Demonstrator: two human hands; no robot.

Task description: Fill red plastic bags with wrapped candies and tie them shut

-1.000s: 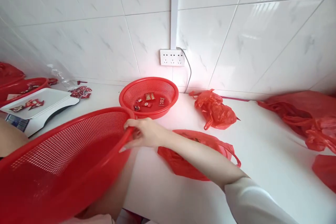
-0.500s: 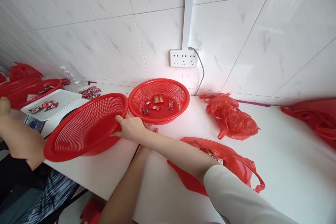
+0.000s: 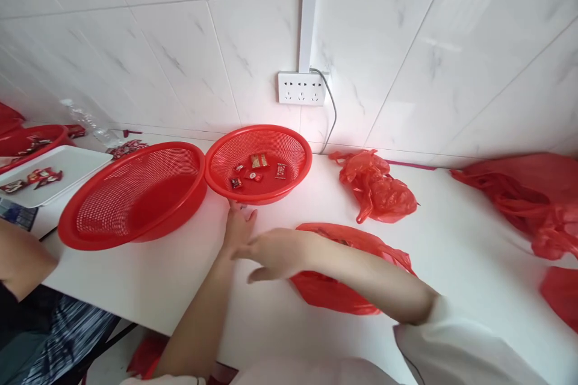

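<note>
My left hand (image 3: 239, 225) lies flat on the white counter (image 3: 171, 277) with its fingers stretched out, fingertips just under the small red mesh basket (image 3: 271, 143). That basket holds several wrapped candies (image 3: 255, 168). My right hand (image 3: 275, 252) hovers beside the left one, fingers apart and holding nothing. A larger red mesh basket (image 3: 135, 192), with nothing in it, rests on the counter to the left, its rim touching the small basket. Neither hand touches it. A flat red plastic bag (image 3: 343, 295) lies under my right forearm.
A crumpled red bag (image 3: 374, 186) lies right of the small basket, and more red bags (image 3: 519, 198) are heaped at far right. At the left sit a white tray (image 3: 67, 162) with candies and another person's arm (image 3: 22, 258). A wall socket (image 3: 301, 88) is behind.
My right hand set the large basket down beside the small one and let go of its rim, then drew back toward me. My left hand now rests on the counter.
</note>
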